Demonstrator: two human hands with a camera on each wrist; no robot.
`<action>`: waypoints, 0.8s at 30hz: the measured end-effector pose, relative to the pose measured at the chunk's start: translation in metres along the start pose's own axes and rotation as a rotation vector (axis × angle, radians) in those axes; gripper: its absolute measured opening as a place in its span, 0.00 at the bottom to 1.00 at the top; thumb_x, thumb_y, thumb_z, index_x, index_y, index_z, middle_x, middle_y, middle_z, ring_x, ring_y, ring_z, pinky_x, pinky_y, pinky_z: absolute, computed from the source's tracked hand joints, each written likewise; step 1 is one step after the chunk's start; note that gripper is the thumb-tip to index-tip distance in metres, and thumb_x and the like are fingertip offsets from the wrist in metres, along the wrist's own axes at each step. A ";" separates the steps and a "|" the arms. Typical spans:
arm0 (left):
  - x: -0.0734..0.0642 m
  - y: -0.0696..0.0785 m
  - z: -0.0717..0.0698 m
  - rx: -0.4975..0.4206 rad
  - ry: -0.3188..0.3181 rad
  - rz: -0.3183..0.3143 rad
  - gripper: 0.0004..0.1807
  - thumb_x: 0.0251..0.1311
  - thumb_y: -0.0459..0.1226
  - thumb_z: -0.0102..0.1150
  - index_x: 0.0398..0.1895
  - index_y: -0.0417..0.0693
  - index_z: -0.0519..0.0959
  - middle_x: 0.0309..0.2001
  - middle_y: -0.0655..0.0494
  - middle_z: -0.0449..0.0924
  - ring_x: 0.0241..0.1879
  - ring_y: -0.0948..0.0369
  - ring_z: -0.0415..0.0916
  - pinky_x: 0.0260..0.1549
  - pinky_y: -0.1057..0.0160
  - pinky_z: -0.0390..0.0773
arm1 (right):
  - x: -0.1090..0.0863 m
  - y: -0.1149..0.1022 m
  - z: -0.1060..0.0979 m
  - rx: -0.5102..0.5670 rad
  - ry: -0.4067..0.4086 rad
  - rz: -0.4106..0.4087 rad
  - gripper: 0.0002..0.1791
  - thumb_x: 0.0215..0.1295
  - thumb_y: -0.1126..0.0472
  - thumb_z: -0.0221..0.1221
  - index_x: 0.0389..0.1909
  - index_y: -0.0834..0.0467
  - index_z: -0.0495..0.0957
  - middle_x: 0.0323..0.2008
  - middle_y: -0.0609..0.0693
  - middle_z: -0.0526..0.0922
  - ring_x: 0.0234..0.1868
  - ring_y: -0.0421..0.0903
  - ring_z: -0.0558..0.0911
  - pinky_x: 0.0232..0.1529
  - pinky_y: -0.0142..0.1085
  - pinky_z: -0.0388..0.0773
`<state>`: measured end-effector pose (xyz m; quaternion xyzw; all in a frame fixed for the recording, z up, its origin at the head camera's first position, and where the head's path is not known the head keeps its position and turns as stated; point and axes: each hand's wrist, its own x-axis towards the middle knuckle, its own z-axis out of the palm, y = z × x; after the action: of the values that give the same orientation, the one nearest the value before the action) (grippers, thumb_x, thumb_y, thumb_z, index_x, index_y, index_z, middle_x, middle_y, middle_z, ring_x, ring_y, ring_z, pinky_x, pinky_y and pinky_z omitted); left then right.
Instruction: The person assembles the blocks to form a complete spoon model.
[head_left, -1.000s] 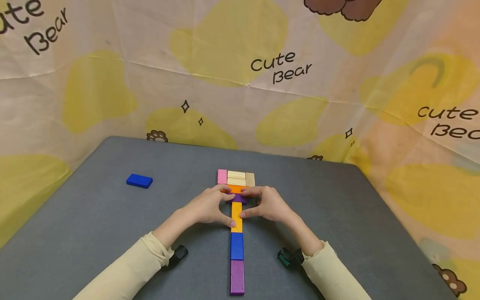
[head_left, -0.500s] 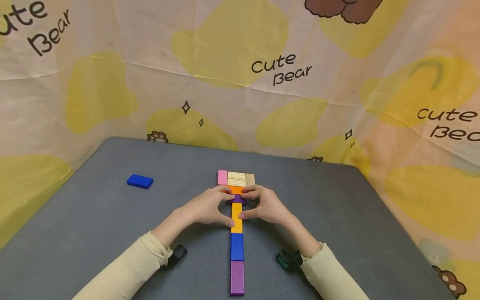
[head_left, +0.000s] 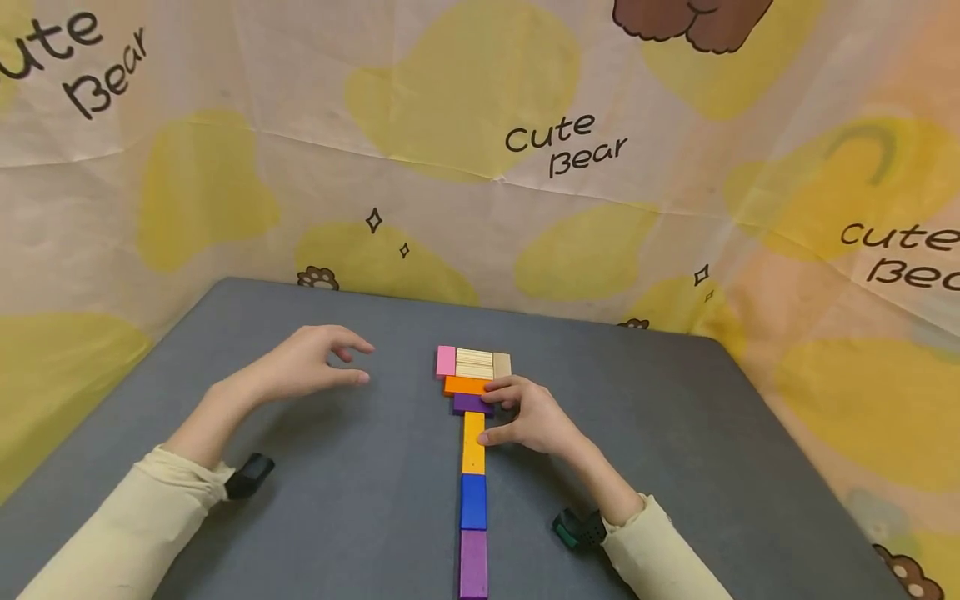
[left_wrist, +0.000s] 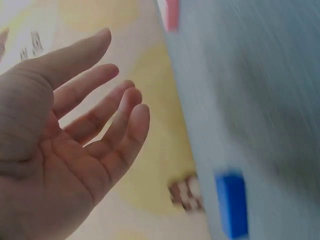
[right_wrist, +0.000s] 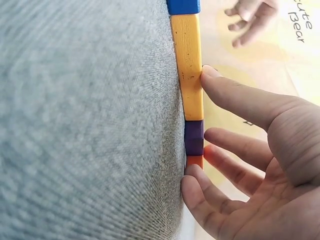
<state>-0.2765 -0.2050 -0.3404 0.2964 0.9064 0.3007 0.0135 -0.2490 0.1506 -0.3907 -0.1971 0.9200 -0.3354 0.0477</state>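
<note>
My left hand (head_left: 296,362) hovers over the left of the table, fingers loosely spread and holding nothing. In the left wrist view a loose blue block (left_wrist: 233,205) lies nearby; in the head view the hand hides it. My right hand (head_left: 536,417) rests at the right side of a flat row of blocks. Its thumb touches the yellow block (head_left: 474,454), and its fingertips lie at the dark purple block (head_left: 467,405) and the orange block (head_left: 462,386). Nearer in the row come a blue block (head_left: 474,502) and a purple block (head_left: 473,565).
At the row's far end lie a pink block (head_left: 446,362), a group of thin wooden strips (head_left: 474,364) and a tan block (head_left: 502,364), side by side. Printed cloth (head_left: 450,167) hangs behind the grey table (head_left: 637,375).
My left hand has let go of the row and moved left and away from me, over where the loose blue block was seen. My right hand has stayed at the row.
</note>
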 end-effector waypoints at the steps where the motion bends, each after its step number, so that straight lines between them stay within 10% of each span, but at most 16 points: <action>1: -0.006 -0.009 -0.006 0.012 0.018 -0.011 0.24 0.58 0.46 0.70 0.56 0.45 0.81 0.53 0.50 0.80 0.48 0.53 0.77 0.43 0.49 0.77 | 0.000 0.000 0.001 -0.001 -0.002 0.000 0.32 0.45 0.52 0.78 0.54 0.56 0.83 0.58 0.47 0.76 0.49 0.48 0.74 0.47 0.40 0.74; 11: -0.033 -0.078 -0.032 0.082 0.067 -0.176 0.29 0.55 0.47 0.72 0.58 0.43 0.80 0.53 0.39 0.79 0.52 0.45 0.75 0.47 0.41 0.71 | -0.001 -0.002 0.000 0.008 0.001 0.016 0.33 0.45 0.52 0.78 0.54 0.57 0.83 0.58 0.47 0.76 0.49 0.49 0.75 0.47 0.41 0.74; 24: -0.032 -0.104 -0.030 0.101 0.039 -0.225 0.29 0.51 0.45 0.75 0.56 0.43 0.82 0.52 0.34 0.78 0.49 0.40 0.76 0.44 0.40 0.73 | 0.000 -0.001 0.000 0.019 -0.004 0.014 0.32 0.45 0.51 0.78 0.54 0.57 0.83 0.58 0.47 0.76 0.49 0.50 0.75 0.48 0.42 0.73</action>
<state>-0.3110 -0.3052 -0.3784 0.1870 0.9481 0.2569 0.0146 -0.2488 0.1504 -0.3899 -0.1909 0.9181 -0.3433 0.0536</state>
